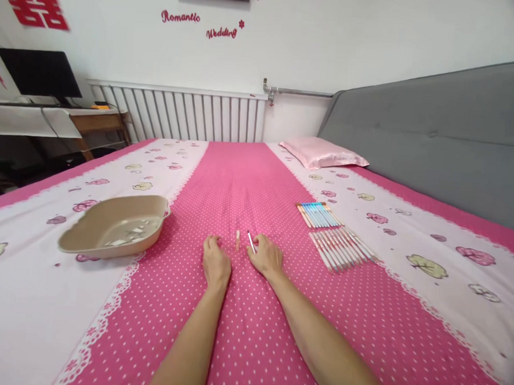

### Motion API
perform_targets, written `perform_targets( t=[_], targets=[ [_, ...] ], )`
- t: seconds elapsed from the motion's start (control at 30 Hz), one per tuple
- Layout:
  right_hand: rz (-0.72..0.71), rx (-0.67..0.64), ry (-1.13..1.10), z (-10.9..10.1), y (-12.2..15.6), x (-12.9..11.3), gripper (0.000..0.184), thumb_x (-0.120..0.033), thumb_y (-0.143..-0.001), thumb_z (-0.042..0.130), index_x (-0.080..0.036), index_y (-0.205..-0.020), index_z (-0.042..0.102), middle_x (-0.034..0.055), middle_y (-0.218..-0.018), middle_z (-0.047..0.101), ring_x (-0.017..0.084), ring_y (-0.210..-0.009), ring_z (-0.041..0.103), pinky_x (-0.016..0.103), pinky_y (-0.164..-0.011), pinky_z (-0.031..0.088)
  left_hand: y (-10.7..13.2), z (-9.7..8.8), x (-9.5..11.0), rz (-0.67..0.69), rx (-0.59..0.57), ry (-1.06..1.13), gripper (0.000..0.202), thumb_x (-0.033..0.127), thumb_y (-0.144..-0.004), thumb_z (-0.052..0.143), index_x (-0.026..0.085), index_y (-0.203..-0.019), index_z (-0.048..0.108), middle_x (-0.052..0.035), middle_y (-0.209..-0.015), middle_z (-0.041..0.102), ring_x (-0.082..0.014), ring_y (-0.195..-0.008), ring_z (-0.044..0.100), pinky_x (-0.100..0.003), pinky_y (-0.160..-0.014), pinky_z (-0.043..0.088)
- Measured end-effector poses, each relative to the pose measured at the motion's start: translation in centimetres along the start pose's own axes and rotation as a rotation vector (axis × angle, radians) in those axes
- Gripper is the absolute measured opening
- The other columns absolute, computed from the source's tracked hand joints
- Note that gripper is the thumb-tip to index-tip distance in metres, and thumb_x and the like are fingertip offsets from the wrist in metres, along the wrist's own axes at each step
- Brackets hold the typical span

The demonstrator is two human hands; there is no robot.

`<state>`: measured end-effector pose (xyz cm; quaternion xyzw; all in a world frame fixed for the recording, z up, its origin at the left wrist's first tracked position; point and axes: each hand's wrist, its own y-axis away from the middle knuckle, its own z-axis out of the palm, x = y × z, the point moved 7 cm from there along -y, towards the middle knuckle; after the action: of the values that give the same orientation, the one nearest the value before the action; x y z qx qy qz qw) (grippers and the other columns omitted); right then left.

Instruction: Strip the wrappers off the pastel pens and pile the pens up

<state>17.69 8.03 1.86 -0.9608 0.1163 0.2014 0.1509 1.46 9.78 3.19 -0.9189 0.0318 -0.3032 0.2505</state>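
My right hand (267, 255) rests on the pink dotted sheet, its thumb and fingers closed on a slim white pen (251, 241) with a dark tip that points away and up to the left. To the left, my left hand (216, 264) lies on the sheet with fingers loosely bent and nothing visible in it. Between both hands lies a short, pale peach, partly clear tube (237, 240), touched by neither. Two neat rows lie to the right: shorter blue-and-peach pen-like sticks (319, 215) and, nearer, longer white-and-red ones (343, 248).
A beige plastic basin (77, 241) with several small white pieces inside stands on the bed to the left. A pink pillow (322, 153) lies far right by the grey headboard (435, 133). Beyond are a white radiator (179, 113) and a desk with a black monitor (40, 73).
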Motion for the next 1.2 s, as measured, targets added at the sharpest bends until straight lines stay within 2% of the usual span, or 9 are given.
perform_targets(
  t=[0.13, 0.3, 0.47, 0.57, 0.67, 0.8, 0.9, 1.07, 1.2],
  targets=[
    [0.0, -0.066, 0.08, 0.0, -0.3, 0.1, 0.023, -0.032, -0.087, 0.038, -0.021, -0.1, 0.054, 0.0075, -0.09, 0.063, 0.019, -0.077, 0.059, 0.027, -0.061, 0.036, -1.1, -0.9, 0.0, -0.018, 0.054, 0.093, 0.026, 0.012, -0.08, 0.034, 0.013, -0.098, 0.054, -0.011, -0.096, 0.059, -0.0198, -0.089, 0.056, -0.033, -0.08, 0.046],
    [0.041, -0.086, -0.066, -0.4, -1.2, 1.2, 0.026, -0.027, -0.089, 0.031, -0.019, -0.092, 0.056, 0.0067, -0.08, 0.062, 0.016, -0.067, 0.057, 0.025, -0.055, 0.033, -1.0, -1.4, 2.8, -0.002, -0.017, 0.324, 0.021, 0.025, -0.078, 0.046, 0.017, -0.095, 0.056, -0.0044, -0.086, 0.06, -0.0145, -0.065, 0.055, -0.029, -0.065, 0.046],
    [0.185, -0.049, -0.919, 0.2, -2.4, 2.1, 0.027, -0.037, -0.086, 0.035, -0.019, -0.079, 0.054, -0.0033, -0.06, 0.047, 0.009, -0.049, 0.043, 0.02, -0.046, 0.03, 0.9, 0.1, 5.7, 0.05, -0.331, 0.505, 0.025, 0.036, -0.08, 0.047, 0.017, -0.092, 0.058, -0.0053, -0.084, 0.063, -0.0128, -0.06, 0.056, -0.026, -0.057, 0.044],
    [0.225, -0.127, -1.497, 0.6, -2.1, 0.7, 0.023, -0.043, -0.08, 0.046, -0.02, -0.078, 0.051, -0.0068, -0.059, 0.04, 0.006, -0.044, 0.035, 0.018, -0.041, 0.027, 2.3, 1.6, 6.6, 0.083, -0.539, 0.594, 0.026, 0.037, -0.08, 0.049, 0.016, -0.092, 0.057, -0.0043, -0.072, 0.063, -0.0138, -0.059, 0.057, -0.026, -0.056, 0.044],
    [0.23, -0.257, -1.766, 0.4, -1.3, -1.2, 0.022, -0.042, -0.076, 0.055, -0.02, -0.079, 0.051, -0.0069, -0.062, 0.041, 0.005, -0.047, 0.039, 0.017, -0.044, 0.033, 3.0, 2.7, 6.4, 0.04, -0.614, 0.669, 0.027, 0.036, -0.078, 0.052, 0.015, -0.095, 0.055, -0.0033, -0.068, 0.063, -0.0141, -0.059, 0.058, -0.025, -0.054, 0.043],
    [0.155, -0.444, -1.87, 0.1, -0.4, -3.0, 0.02, -0.04, -0.077, 0.055, -0.021, -0.081, 0.053, -0.0063, -0.065, 0.044, 0.006, -0.048, 0.042, 0.018, -0.045, 0.037, 2.7, 3.2, 5.5, -0.029, -0.566, 0.701, 0.025, 0.036, -0.073, 0.058, 0.014, -0.084, 0.057, -0.0044, -0.067, 0.063, -0.0136, -0.057, 0.057, -0.023, -0.052, 0.041],
    [0.077, -0.478, -1.867, 0.0, -0.3, -3.4, 0.022, -0.04, -0.08, 0.053, -0.02, -0.085, 0.058, -0.004, -0.069, 0.048, 0.007, -0.055, 0.047, 0.02, -0.051, 0.041, 2.4, 3.2, 4.9, -0.08, -0.524, 0.746, 0.026, 0.038, -0.073, 0.058, 0.014, -0.084, 0.058, -0.0046, -0.068, 0.063, -0.0136, -0.058, 0.057, -0.023, -0.052, 0.041],
    [0.056, -0.191, -1.647, -0.7, -1.4, -1.4, 0.027, -0.036, -0.082, 0.048, -0.021, -0.101, 0.06, -0.0001, -0.078, 0.059, 0.009, -0.066, 0.053, 0.021, -0.063, 0.043, 1.8, 1.7, 4.9, -0.056, -0.46, 0.719, 0.029, 0.038, -0.078, 0.052, 0.015, -0.094, 0.059, -0.0052, -0.071, 0.064, -0.0157, -0.064, 0.059, -0.026, -0.058, 0.043],
    [-0.002, -0.039, -1.428, -1.8, -1.6, -0.5, 0.042, -0.033, -0.084, 0.042, -0.026, -0.126, 0.044, -0.0008, -0.078, 0.063, 0.008, -0.054, 0.049, 0.023, -0.058, 0.043, 1.2, 0.3, 4.5, -0.05, -0.381, 0.603, 0.029, 0.038, -0.08, 0.049, 0.016, -0.098, 0.057, -0.0075, -0.079, 0.067, -0.019, -0.071, 0.062, -0.029, -0.062, 0.045]
  ],
)
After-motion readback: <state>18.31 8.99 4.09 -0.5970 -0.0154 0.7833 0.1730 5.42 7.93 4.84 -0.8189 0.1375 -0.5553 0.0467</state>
